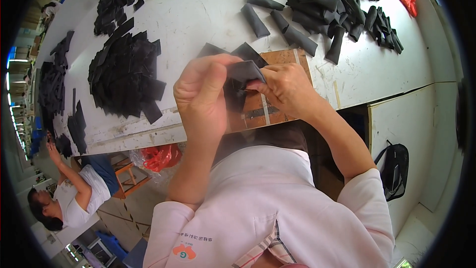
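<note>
Over the near edge of the counter (198, 15), the left hand (201, 89) and right hand (287, 88) are holding 1 black piece (246, 71) in narrow grips; flat pieces (124, 74) are lying left, rolls (317, 0) far right.

Left hand (201, 89) and right hand (290, 89) grip one dark fabric piece (246, 71)

The piece is held above a brown board (281, 57) at the near edge of a white table (198, 15). Left of the hands lies a heap of flat black pieces (124, 74); toward the far right, dark fabric tubes (317, 0) pile up beside red plastic bags (406, 0). A black backpack (395, 171) shows at right, another person (89, 186) at left.
</note>
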`<state>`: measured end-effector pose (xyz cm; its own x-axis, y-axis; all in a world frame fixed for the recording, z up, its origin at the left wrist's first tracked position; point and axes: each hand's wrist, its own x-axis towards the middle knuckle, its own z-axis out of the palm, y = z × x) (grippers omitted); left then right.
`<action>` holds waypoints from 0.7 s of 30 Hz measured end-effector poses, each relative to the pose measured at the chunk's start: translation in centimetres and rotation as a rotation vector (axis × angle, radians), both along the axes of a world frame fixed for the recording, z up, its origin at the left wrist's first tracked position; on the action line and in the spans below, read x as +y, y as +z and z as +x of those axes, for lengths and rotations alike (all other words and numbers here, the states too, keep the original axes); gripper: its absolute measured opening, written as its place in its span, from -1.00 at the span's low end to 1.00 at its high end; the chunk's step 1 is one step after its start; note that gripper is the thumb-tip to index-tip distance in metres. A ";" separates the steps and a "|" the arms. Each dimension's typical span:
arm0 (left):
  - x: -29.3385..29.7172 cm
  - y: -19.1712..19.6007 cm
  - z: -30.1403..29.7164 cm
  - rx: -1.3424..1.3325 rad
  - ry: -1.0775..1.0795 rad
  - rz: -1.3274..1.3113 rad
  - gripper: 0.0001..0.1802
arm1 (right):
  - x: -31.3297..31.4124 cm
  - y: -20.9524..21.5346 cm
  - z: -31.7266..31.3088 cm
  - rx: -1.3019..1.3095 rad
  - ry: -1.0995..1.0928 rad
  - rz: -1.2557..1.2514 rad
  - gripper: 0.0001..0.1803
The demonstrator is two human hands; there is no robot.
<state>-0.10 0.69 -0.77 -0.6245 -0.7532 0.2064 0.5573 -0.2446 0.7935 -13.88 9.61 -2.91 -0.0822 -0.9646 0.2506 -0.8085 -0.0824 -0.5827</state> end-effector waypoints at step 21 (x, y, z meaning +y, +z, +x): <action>4.4 -7.1 1.6 -0.699 -0.116 -0.089 -0.93 | -4.1 -9.2 -2.5 0.168 -0.526 0.147 -0.67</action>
<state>1.51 5.10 -7.88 -0.7082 -0.6729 -0.2136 -0.1146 -0.1890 0.9753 -16.40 5.54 -12.10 -0.5315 -0.8302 0.1684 -0.8014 0.4284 -0.4173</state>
